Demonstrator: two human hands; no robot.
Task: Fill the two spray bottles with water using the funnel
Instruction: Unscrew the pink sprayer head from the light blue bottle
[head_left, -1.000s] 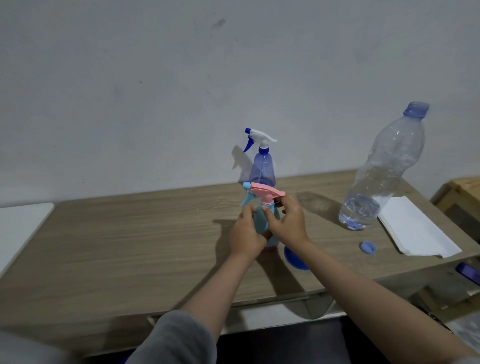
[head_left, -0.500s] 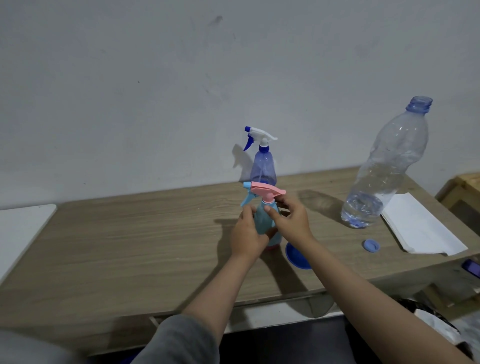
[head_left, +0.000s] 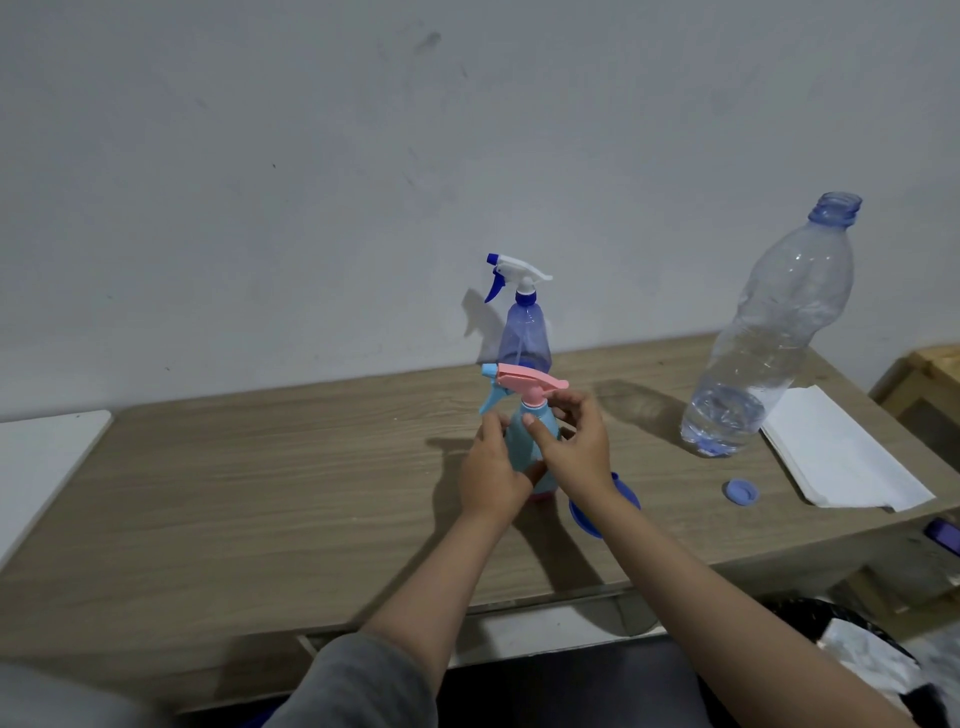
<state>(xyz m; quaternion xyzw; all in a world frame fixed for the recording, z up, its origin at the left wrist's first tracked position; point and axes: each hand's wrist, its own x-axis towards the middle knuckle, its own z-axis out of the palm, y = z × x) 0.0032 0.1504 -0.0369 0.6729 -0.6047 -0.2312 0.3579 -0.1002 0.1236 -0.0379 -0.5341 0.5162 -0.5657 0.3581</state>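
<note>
A grey wall backs the wooden surface (head_left: 260, 467). My left hand (head_left: 491, 467) grips the light blue spray bottle (head_left: 530, 441) standing mid-surface, while my right hand (head_left: 574, 447) pinches its collar under the pink spray head (head_left: 530, 382). I judge I should hold the body firm and twist the collar squarely. The funnel (head_left: 623, 493) lies just beside it.

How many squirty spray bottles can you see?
2. A light blue plastic spray bottle with a pink trigger head stands at mid-table, held by the left hand and right hand. A purple see-through spray bottle with a white head stands behind it by the wall.
</note>
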